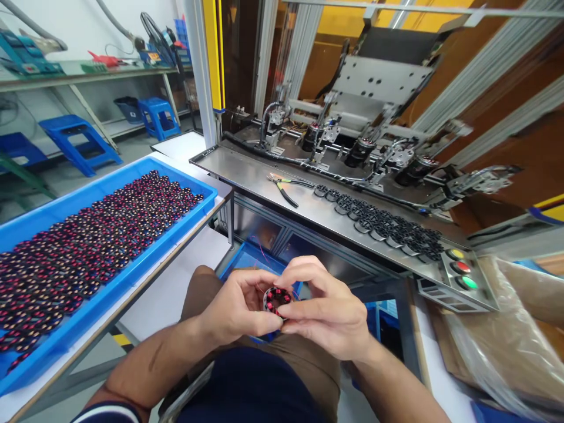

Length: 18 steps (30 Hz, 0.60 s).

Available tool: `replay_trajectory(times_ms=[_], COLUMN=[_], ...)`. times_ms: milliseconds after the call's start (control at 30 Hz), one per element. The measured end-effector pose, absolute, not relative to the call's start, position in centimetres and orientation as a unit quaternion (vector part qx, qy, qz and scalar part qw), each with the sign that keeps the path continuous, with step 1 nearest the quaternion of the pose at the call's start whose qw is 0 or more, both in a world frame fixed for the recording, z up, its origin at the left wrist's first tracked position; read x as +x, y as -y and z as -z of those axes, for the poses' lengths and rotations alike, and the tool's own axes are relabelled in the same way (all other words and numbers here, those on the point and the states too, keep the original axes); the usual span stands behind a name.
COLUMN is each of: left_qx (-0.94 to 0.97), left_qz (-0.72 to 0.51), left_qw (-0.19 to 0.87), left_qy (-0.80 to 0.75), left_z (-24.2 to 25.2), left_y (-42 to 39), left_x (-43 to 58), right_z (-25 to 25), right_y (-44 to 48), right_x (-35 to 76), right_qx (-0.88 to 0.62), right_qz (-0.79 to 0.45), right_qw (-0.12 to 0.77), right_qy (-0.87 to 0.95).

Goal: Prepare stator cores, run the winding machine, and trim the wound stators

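Above my lap, a small ring-shaped motor stator [269,299] with red windings is held between both hands. Fine reddish wire ends stick out around it. My left hand [240,305] grips its left edge, thumb along the bottom. On the other side my right hand [326,305] pinches the ring with thumb and fingers, which cover part of its right side. To the left, a blue tray [194,214] holds many similar wound rings. Several black ring parts [379,220] stand in rows on the metal ledge [247,170] in front of me.
Cutting pliers [284,189] with green-black handles lie on the ledge. Behind it stands a machine with several black cylindrical units [360,153]. A button box [467,273] sits at the ledge's right end, beside cardboard and clear plastic wrap [506,335]. A blue bin [240,258] is below the ledge.
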<state>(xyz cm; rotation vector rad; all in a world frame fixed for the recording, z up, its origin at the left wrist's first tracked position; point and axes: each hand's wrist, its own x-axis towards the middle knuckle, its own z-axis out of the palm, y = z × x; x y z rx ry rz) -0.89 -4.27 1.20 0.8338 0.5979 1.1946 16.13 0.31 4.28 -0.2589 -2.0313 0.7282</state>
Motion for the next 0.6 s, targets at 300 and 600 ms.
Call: replay_trajectory(times_ms=[300, 600], left_qx=[0.400, 0.511], left_qz=[-0.583, -0.686], left_qw=[0.659, 0.460], left_qy=[-0.256, -0.237], left_z=[-1.4, -0.8], left_y=[4.3, 4.9], left_x=[-0.1, 1.3], right_z=[-2.8, -1.6], right_y=[2.6, 4.0], right_x=[16.4, 14.1], right_qx=[-0.189, -0.285], right_qz=[-0.026, -0.075], right_qw=[0.552, 0.637], right_qy=[0.812, 0.712])
